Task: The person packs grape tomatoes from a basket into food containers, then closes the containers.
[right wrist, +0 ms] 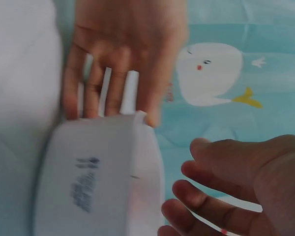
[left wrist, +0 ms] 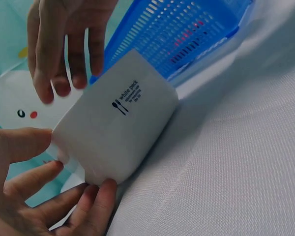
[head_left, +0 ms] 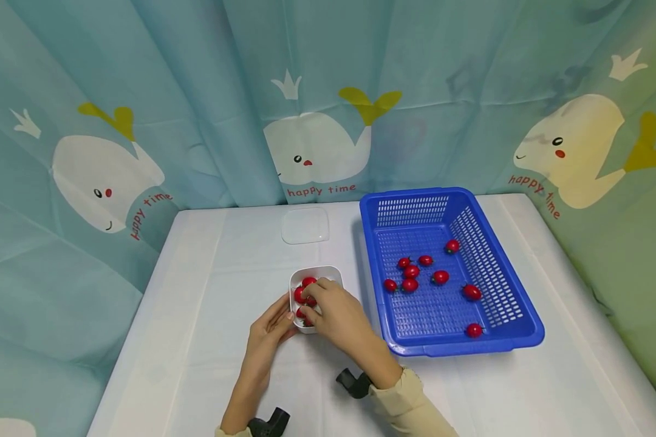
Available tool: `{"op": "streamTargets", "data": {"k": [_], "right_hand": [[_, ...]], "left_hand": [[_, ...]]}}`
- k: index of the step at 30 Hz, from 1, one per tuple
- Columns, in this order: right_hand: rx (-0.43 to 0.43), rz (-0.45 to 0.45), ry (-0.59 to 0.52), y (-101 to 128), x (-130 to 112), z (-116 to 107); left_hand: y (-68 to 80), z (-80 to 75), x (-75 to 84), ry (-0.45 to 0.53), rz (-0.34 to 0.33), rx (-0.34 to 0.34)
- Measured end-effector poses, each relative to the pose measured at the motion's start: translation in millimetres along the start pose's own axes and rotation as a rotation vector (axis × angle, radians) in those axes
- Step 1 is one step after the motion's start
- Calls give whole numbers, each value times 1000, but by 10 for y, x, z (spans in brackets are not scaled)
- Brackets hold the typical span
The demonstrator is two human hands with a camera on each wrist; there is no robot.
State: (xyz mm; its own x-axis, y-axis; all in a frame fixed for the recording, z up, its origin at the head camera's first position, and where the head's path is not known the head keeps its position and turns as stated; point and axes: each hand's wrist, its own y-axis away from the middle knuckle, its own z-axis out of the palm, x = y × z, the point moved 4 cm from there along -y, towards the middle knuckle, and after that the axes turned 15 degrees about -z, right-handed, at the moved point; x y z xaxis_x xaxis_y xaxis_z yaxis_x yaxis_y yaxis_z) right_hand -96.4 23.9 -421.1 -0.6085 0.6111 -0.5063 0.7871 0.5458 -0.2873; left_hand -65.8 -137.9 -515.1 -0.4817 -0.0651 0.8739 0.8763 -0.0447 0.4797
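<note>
Whale-print curtain, white desk [head_left: 197, 340] | small white tub [head_left: 315, 274] of cherry tomatoes [head_left: 308, 282] sits centre, left of blue basket [head_left: 516, 315] | left hand [head_left: 268, 334] steadies tub's near-left side, fingers straight | right hand [head_left: 336, 312], nearer, reaches in, fingers loosely spread.

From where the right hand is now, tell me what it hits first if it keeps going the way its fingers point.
The right hand points into the white container, so it would first meet the red tomatoes inside; depth is unclear.
</note>
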Motion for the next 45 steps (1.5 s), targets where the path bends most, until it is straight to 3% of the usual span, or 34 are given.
{"op": "streamTargets", "data": {"k": [7, 12, 20, 28, 38, 45], "right_hand": [[-23, 37, -133, 16, 55, -312], [-15, 95, -152, 62, 169, -517], [8, 112, -237, 155, 434, -780], [22, 126, -238, 260, 733, -998], [-35, 138, -265, 361, 1115, -1156], [-97, 79, -277, 375, 1318, -1204]], "left_hand": [[1, -5, 10, -16, -1, 18], [3, -2, 18, -10, -9, 20], [1, -2, 13, -6, -12, 27], [-5, 7, 7, -22, -10, 26], [-8, 8, -5, -16, -14, 25], [-3, 7, -9, -17, -15, 31]]}}
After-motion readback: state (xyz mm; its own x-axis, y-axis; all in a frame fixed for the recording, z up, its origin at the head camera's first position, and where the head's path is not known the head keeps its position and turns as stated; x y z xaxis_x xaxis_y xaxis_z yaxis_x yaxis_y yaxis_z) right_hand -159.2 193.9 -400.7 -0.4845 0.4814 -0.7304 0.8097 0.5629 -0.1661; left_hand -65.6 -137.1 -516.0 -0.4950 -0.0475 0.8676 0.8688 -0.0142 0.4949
